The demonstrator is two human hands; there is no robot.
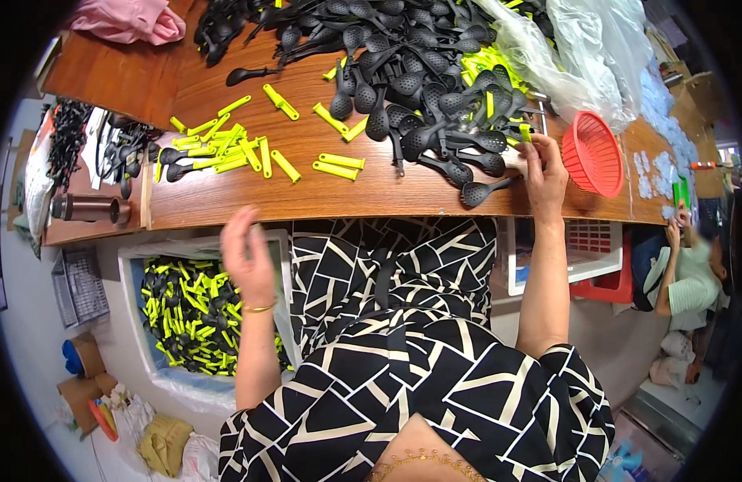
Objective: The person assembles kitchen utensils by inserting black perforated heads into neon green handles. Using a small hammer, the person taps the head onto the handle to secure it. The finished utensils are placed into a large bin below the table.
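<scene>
My right hand point(545, 170) is at the right side of the bench, its fingers closed around a yellow-green plastic handle point(525, 132). A small metal fixture point(540, 112) stands just beyond those fingers, partly hidden. Black perforated spoon heads point(423, 140) are heaped to the left of this hand, one loose black spoon head point(485, 191) lying nearest. My left hand point(247, 251) hovers off the front edge of the table, above the rim of a white-lined crate point(130, 281); its fingers are slightly blurred but extended, with nothing in them.
Loose yellow-green handles point(234, 149) lie on the wooden table point(226, 201), left of centre. A red basket point(593, 154) stands right of my right hand, with clear plastic bags point(592, 56) behind. Black and yellow-green pieces point(194, 313) fill the crate. Another person point(692, 277) sits far right.
</scene>
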